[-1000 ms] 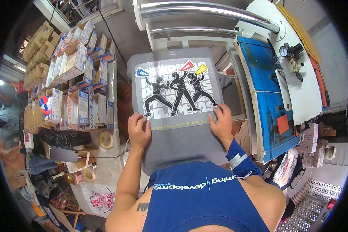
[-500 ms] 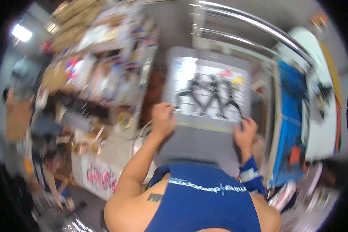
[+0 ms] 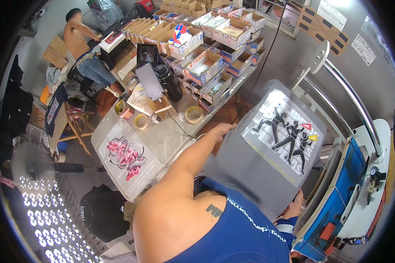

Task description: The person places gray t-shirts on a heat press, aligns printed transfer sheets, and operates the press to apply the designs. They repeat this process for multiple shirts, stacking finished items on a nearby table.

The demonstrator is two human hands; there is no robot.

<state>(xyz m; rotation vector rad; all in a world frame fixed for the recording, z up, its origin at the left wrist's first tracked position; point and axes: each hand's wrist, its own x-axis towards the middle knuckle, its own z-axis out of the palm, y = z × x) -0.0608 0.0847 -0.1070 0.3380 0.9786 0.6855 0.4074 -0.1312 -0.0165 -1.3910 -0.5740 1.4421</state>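
Observation:
Grey cloth (image 3: 250, 175) lies smooth in front of me over a board with rounded corners. On its upper part rests a shiny clear sheet (image 3: 267, 103) with a print of several black figures and red and yellow signs. My left hand (image 3: 222, 132) is closed at the cloth's left edge, its fingertips partly behind it. Down at the lower right edge, my right hand (image 3: 295, 204) grips the cloth; most of its fingers are hidden beneath.
A chrome rail (image 3: 353, 103) and a blue panel (image 3: 338, 197) stand close on the right. To the left, a table (image 3: 162, 140) bears tape rolls (image 3: 194, 115), a phone (image 3: 149, 82) and several cardboard boxes (image 3: 204, 65). A person (image 3: 81, 46) works at the far left.
My view has turned left, so the cloth now sits farther right and tilted. Both hands stay at its edges; the right hand now shows lower along its side.

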